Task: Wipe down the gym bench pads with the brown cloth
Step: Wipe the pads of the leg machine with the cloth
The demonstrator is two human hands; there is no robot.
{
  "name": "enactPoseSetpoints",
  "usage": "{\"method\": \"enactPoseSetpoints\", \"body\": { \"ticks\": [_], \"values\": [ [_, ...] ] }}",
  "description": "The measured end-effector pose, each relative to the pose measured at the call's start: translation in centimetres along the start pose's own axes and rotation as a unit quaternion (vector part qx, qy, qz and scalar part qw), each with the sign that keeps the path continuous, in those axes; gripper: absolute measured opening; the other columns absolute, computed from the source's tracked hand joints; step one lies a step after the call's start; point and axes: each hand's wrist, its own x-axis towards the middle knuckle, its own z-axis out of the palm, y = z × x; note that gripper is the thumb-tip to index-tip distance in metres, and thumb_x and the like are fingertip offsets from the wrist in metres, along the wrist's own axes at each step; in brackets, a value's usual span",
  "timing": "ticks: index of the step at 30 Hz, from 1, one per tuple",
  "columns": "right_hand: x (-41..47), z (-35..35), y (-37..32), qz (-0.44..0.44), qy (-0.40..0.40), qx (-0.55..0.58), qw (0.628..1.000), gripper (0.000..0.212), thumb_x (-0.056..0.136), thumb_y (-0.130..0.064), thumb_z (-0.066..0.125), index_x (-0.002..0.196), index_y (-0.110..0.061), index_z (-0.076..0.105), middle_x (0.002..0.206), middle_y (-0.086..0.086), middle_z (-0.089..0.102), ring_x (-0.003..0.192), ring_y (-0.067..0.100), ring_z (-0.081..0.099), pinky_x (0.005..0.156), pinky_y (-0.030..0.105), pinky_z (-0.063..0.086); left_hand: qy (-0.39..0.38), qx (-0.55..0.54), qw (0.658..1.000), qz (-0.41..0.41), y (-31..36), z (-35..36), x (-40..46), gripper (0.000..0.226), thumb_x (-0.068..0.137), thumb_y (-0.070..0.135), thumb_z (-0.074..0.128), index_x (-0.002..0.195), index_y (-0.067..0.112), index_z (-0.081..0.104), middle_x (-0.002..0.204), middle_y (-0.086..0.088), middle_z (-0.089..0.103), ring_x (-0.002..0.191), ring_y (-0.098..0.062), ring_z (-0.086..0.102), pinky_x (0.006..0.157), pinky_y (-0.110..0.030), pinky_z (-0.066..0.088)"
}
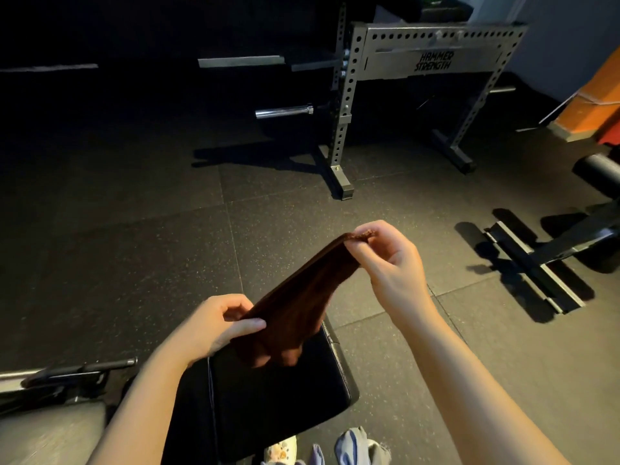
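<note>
Head view: left hand (214, 322) and right hand (385, 260) pinching opposite ends of brown cloth (302, 297), stretching it above bench pad (285, 397), risking slipping from thin fingertip grips onto floor (134, 246).

Open rubber floor (141, 236) lies ahead of the bench pad (278, 394), bounded by the Hammer Strength rack (432, 62) beyond, a bench frame (543, 263) right, and a bar (84, 367) left.

"HAMMER STRENGTH" on grey rack crossbeam (432, 62)
</note>
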Motion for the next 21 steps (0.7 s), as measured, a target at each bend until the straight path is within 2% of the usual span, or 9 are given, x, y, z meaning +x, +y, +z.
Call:
{"method": "enactPoseSetpoints", "body": {
  "ticks": [3,5,8,10,12,14,17,19,21],
  "values": [
    [-0.4,-2.5,0.4,0.007,0.056,-0.036,0.998,0.021,0.091,-0.012,0.067,0.081,-0.030,0.064,0.075,-0.008,0.062,0.074,0.018,0.057,0.070,0.036,0.047,0.002,0.020,1.000,-0.020,0.6,0.9,0.7,0.021,0.073,0.055,0.072,0.084,0.036,0.070,0.089,-0.001,0.072,0.086,-0.015,0.069,0.084,-0.039,0.054],
    [-1.1,-5.2,1.1,0.033,0.102,-0.061,0.992,0.016,0.088,-0.016,0.070,0.081,-0.029,0.065,0.078,-0.003,0.064,0.078,0.024,0.060,0.073,0.042,0.049,0.001,0.053,0.999,-0.014,2.0,2.2,2.0,0.008,0.080,0.043,0.072,0.083,0.037,0.068,0.089,-0.006,0.070,0.087,-0.022,0.067,0.080,-0.040,0.054],
    [-3.0,-11.1,2.6,0.083,0.176,-0.071,0.978,0.013,0.088,-0.015,0.070,0.081,-0.025,0.066,0.080,0.004,0.065,0.080,0.024,0.062,0.073,0.043,0.050,-0.021,0.065,0.998,0.013,5.5,5.9,4.3,0.007,0.084,0.036,0.074,0.083,0.034,0.067,0.086,-0.006,0.066,0.080,-0.019,0.064,0.072,-0.034,0.050],
    [-4.7,-15.9,3.7,0.113,0.225,-0.065,0.966,0.008,0.089,-0.014,0.069,0.085,-0.020,0.067,0.084,0.012,0.066,0.085,0.031,0.063,0.074,0.046,0.052,-0.045,0.012,0.999,0.027,8.5,9.3,5.6,0.005,0.085,0.026,0.074,0.082,0.026,0.069,0.080,-0.006,0.063,0.071,-0.013,0.060,0.063,-0.026,0.046],
    [-6.6,-21.1,4.9,0.137,0.275,-0.057,0.950,0.003,0.090,-0.016,0.069,0.087,-0.018,0.067,0.087,0.013,0.067,0.087,0.030,0.064,0.073,0.042,0.052,-0.075,-0.052,0.996,0.017,11.7,13.5,6.9,0.004,0.085,0.015,0.073,0.085,0.013,0.070,0.071,-0.001,0.057,0.061,-0.008,0.053,0.051,-0.018,0.038],
    [-8.5,-26.5,6.5,0.155,0.316,-0.069,0.933,0.006,0.090,-0.019,0.070,0.085,-0.020,0.068,0.085,0.008,0.066,0.086,0.024,0.063,0.074,0.038,0.049,-0.084,-0.061,0.994,0.025,14.6,18.7,8.6,0.007,0.084,0.010,0.073,0.087,0.006,0.069,0.064,0.002,0.054,0.055,-0.007,0.048,0.047,-0.015,0.034],
    [-11.6,-34.9,8.8,0.180,0.372,-0.146,0.899,0.011,0.087,-0.024,0.073,0.078,-0.026,0.067,0.088,0.001,0.059,0.084,0.011,0.054,0.076,0.034,0.044,-0.100,-0.082,0.991,0.042,19.7,28.0,11.3,0.015,0.088,0.014,0.071,0.094,0.000,0.067,0.076,-0.010,0.054,0.069,-0.022,0.046,0.053,-0.024,0.031],
    [-14.3,-40.1,9.9,0.202,0.386,-0.195,0.879,0.016,0.086,-0.023,0.074,0.076,-0.029,0.064,0.092,-0.001,0.056,0.083,0.001,0.050,0.072,0.020,0.039,-0.120,-0.108,0.986,0.042,23.4,34.3,12.4,0.019,0.091,0.017,0.069,0.098,0.000,0.065,0.082,-0.014,0.057,0.076,-0.026,0.048,0.058,-0.029,0.033],
    [-17.0,-44.9,10.6,0.229,0.387,-0.191,0.872,0.018,0.087,-0.021,0.072,0.073,-0.029,0.062,0.089,-0.002,0.060,0.080,0.004,0.055,0.069,0.021,0.042,-0.147,-0.134,0.979,0.033,27.6,40.2,12.8,0.018,0.092,0.019,0.067,0.101,0.003,0.064,0.083,-0.013,0.062,0.074,-0.024,0.059,0.063,-0.030,0.040]
  ]
}}
